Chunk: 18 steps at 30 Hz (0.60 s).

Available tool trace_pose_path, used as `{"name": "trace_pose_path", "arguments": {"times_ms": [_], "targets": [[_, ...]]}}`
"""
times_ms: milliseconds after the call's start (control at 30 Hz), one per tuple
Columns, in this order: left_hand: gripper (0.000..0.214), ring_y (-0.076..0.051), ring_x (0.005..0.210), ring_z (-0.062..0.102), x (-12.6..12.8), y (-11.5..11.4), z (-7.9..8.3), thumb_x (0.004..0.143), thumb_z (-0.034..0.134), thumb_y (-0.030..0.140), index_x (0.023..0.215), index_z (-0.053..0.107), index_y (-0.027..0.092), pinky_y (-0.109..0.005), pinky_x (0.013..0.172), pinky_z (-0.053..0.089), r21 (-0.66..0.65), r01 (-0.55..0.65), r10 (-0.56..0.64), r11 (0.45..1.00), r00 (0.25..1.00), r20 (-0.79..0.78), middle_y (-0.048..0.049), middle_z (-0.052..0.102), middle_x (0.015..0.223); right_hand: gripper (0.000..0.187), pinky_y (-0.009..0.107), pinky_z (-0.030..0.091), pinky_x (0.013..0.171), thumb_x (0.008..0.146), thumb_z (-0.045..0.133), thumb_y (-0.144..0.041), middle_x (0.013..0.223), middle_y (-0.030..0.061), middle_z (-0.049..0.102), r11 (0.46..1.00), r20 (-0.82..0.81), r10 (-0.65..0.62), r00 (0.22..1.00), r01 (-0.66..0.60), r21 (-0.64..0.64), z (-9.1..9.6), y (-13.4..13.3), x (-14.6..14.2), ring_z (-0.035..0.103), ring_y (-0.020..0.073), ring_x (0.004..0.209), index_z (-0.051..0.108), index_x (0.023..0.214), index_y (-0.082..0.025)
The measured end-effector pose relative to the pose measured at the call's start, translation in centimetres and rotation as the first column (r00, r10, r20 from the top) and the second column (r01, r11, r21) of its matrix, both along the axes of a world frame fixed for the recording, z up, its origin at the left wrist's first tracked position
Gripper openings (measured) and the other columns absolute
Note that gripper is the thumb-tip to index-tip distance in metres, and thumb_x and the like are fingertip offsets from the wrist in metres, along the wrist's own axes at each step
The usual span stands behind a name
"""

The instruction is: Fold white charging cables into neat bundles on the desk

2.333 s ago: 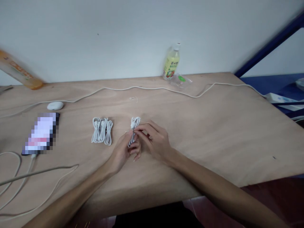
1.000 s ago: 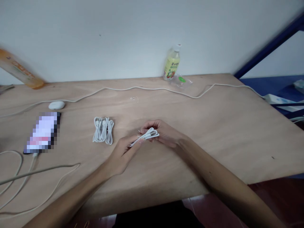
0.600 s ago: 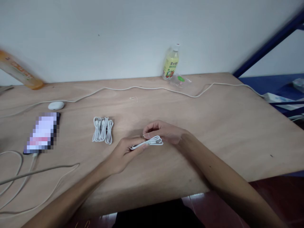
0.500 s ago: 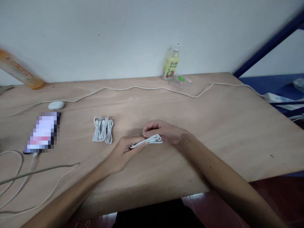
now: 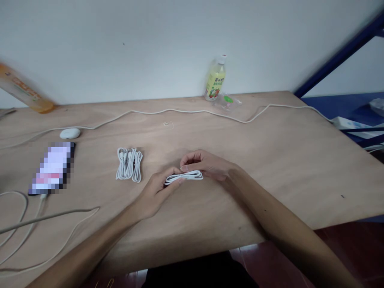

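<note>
A folded white cable point(image 5: 184, 177) lies crosswise between my two hands over the middle of the wooden table point(image 5: 270, 160). My left hand point(image 5: 156, 192) pinches its left end with thumb and fingers. My right hand point(image 5: 207, 165) curls over its right half, fingertips pinched at the cable's upper edge. Left of my hands, a bundle of coiled white cables point(image 5: 129, 164) rests on the table, apart from both hands.
A phone point(image 5: 52, 168) with a charging cord lies at the left, a small white case point(image 5: 70, 133) behind it. A long white cord point(image 5: 186, 112) runs across the back. A yellow drink bottle point(image 5: 216, 79) and clear wrapper point(image 5: 228, 101) stand by the wall. An orange tube point(image 5: 24, 90) lies far left.
The folded cable has turned from upright to crosswise between my hands and dropped slightly toward the table. My right hand shifted to the right end. The coiled bundle stayed put.
</note>
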State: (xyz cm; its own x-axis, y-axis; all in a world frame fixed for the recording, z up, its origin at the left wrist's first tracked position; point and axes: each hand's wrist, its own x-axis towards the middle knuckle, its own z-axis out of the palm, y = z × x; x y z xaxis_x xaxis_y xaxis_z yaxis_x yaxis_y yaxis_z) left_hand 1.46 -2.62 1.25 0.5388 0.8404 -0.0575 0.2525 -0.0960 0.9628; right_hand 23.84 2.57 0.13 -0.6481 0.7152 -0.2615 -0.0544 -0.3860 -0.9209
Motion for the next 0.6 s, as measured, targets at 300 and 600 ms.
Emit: {"name": "trace_pose_path", "arguments": {"times_ms": [300, 600], "targets": [[0.027, -0.018, 0.068, 0.052, -0.2, 0.0, 0.0, 0.109, 0.057, 0.047, 0.104, 0.068, 0.022, -0.027, 0.065, 0.043, 0.05, -0.03, 0.033, 0.998, 0.997, -0.067, 0.0052, 0.053, 0.065, 0.043, 0.025, 0.043, 0.064, 0.082, 0.09, -0.059, 0.079, -0.0009, 0.067, 1.0, -0.063, -0.018, 0.998, 0.018, -0.01, 0.1, -0.1, -0.2, 0.058, 0.012, 0.07, 0.076, 0.083, -0.018], [0.025, -0.022, 0.081, 0.067, 0.1, 0.2, 0.2, 0.108, 0.057, 0.043, 0.11, 0.071, 0.022, -0.029, 0.072, 0.051, 0.116, -0.146, 0.155, 0.982, 0.985, -0.071, 0.0003, 0.07, 0.078, 0.042, 0.025, 0.044, 0.056, 0.092, 0.078, -0.061, 0.073, -0.0024, 0.061, 0.969, 0.104, -0.118, 0.987, 0.092, 0.231, 0.3, -0.7, -1.0, 0.054, 0.0127, 0.065, 0.068, 0.086, -0.02]]}}
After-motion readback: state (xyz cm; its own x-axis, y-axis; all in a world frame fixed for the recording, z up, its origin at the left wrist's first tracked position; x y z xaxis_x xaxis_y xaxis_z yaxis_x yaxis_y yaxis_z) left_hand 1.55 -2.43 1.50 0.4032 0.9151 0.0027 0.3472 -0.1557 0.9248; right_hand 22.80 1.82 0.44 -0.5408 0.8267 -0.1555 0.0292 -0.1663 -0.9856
